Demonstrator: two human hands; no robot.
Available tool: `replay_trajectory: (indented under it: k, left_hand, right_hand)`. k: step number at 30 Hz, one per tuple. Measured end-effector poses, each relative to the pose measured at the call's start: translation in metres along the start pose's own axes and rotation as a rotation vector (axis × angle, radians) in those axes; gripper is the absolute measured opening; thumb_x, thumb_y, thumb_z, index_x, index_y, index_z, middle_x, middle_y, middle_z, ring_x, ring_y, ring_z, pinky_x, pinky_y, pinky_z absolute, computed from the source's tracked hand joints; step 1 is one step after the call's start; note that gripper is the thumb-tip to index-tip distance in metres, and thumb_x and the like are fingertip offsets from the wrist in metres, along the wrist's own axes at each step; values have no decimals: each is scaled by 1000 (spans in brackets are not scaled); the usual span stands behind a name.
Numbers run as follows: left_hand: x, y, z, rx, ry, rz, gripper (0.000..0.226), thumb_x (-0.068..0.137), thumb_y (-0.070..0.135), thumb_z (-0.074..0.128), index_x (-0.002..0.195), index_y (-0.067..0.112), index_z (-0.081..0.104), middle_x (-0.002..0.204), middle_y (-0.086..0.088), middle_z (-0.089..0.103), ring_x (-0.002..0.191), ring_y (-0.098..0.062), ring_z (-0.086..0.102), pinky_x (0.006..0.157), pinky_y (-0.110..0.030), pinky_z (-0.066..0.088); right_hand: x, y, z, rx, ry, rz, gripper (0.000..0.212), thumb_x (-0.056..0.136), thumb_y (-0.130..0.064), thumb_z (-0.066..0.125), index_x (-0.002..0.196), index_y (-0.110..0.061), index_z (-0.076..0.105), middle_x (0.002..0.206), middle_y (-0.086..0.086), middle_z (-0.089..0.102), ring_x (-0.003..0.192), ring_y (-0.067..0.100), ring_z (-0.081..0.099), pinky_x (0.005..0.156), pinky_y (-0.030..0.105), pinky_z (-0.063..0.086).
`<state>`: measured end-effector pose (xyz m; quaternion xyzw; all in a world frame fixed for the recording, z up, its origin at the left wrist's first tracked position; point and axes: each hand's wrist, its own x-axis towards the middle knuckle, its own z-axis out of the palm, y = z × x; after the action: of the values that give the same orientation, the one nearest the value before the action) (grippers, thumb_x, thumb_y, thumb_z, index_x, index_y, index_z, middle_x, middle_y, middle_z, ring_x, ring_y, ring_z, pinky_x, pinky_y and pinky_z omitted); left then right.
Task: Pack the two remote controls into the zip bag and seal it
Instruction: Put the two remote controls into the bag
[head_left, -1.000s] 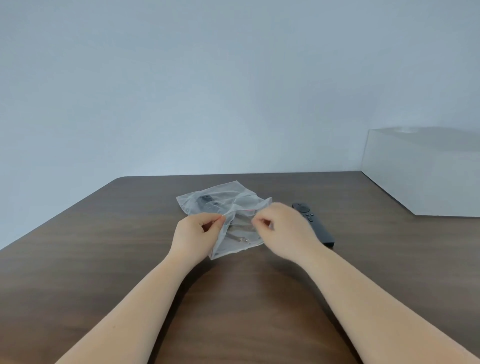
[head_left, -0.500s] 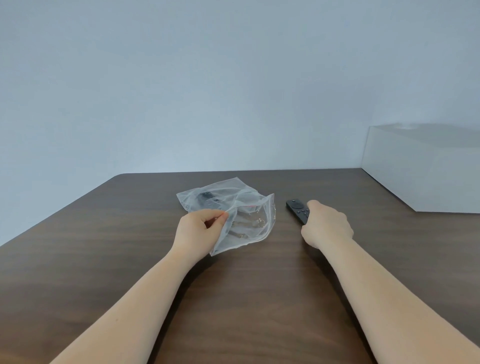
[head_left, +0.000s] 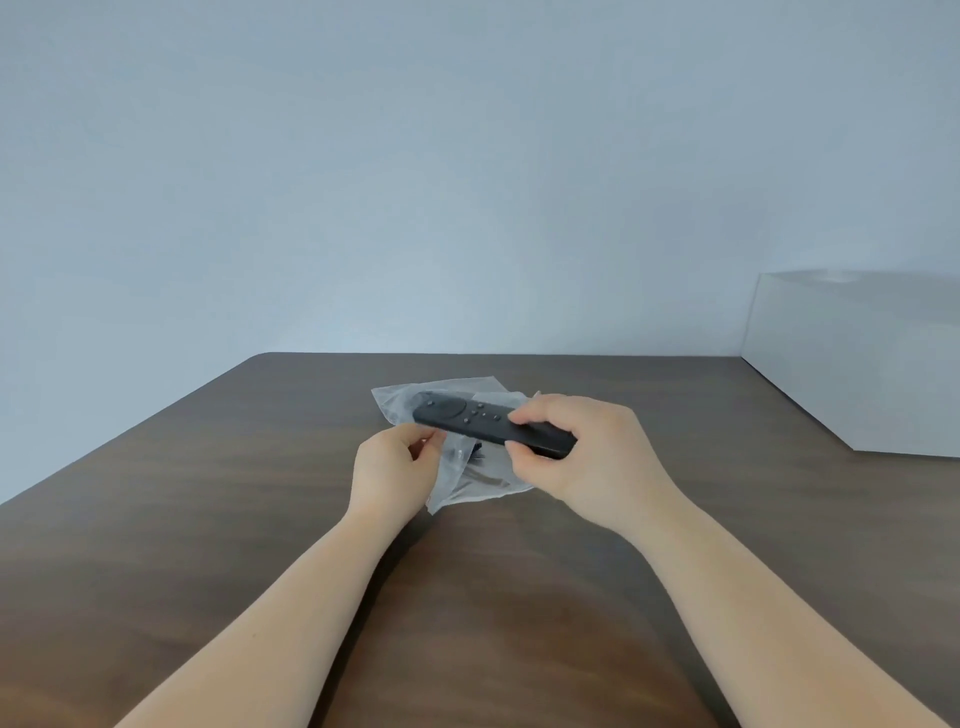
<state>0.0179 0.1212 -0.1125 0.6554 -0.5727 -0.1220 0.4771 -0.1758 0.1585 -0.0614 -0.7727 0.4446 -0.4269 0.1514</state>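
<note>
A clear zip bag (head_left: 470, 480) lies on the dark wooden table (head_left: 208, 493). My left hand (head_left: 393, 470) pinches the bag's near left edge between thumb and fingers. My right hand (head_left: 587, 457) grips a black remote control (head_left: 467, 418) by its right end and holds it level just above the bag, button end pointing left. Dark shapes show through the plastic under the held remote, a second remote inside the bag (head_left: 475, 451), mostly hidden.
A white box (head_left: 857, 364) stands at the table's far right edge. A plain pale wall rises behind the table. The table's far edge runs just behind the bag.
My right hand left the bag, took hold of the black remote lying to the right, lifted it and carried it left over the bag. My left hand kept its pinch on the bag.
</note>
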Motion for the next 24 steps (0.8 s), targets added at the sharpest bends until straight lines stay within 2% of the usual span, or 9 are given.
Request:
replay_trajectory:
  k: [1,3,7,11,13,15,17,21,24]
  left_hand:
    - [0,0,-1,-2,17,-14,25,87,17,51,63,10,58,55,-8,53,52,-18,42,51,-25,34]
    - [0,0,-2,0,37,-16,23,87,14,49,68,14,63,54,-1,53,52,-19,43,52,-24,36]
    - [0,3,-2,2,50,27,23,90,26,52,76,17,68,52,7,53,53,-12,48,56,-23,39]
    - [-5,6,0,-28,14,112,19,89,25,56,81,18,72,51,10,56,51,-9,49,60,-21,42]
    - [-7,8,1,-28,-9,173,18,88,24,57,83,17,73,52,11,58,48,-7,49,59,-20,43]
    - [-8,8,2,-24,-20,215,18,88,23,57,82,17,73,51,10,58,50,-6,52,57,-19,43]
    - [-8,8,2,-23,-26,229,19,88,22,57,79,17,73,50,9,58,51,-5,51,56,-20,43]
    - [-6,6,0,-24,-38,218,19,88,24,57,79,21,72,48,11,56,49,-2,51,56,-14,42]
    - [-5,6,-1,-19,-54,207,20,88,25,56,77,22,72,45,11,53,47,-4,49,54,-10,40]
  right_hand:
    - [0,1,-1,-11,-23,-11,21,77,-21,71,97,-24,71,87,-12,66,81,6,60,72,8,44]
    - [1,3,-2,-94,-60,-33,19,77,-23,69,96,-23,70,88,-10,66,82,9,60,72,14,46]
    - [3,6,1,-267,-77,-39,16,79,-28,61,89,-16,66,85,-2,66,81,20,58,73,33,50]
    - [6,12,16,-523,-32,-25,17,86,-26,50,79,-11,47,76,2,50,72,24,46,53,33,33]
    - [6,15,25,-537,-10,-8,14,88,-25,49,92,-13,44,78,2,46,71,24,44,56,32,34]
    - [6,19,33,-505,-16,20,24,90,-26,51,105,-12,41,84,4,51,73,26,51,58,32,39]
    - [6,23,39,-502,-55,43,28,90,-28,54,107,-11,40,100,8,55,83,29,58,61,33,40]
    - [7,29,46,-556,-184,123,41,86,-37,62,110,-12,41,126,11,41,95,30,57,65,34,42]
    - [3,29,39,-596,-184,109,38,84,-43,63,98,-13,45,111,6,41,102,26,49,71,34,46]
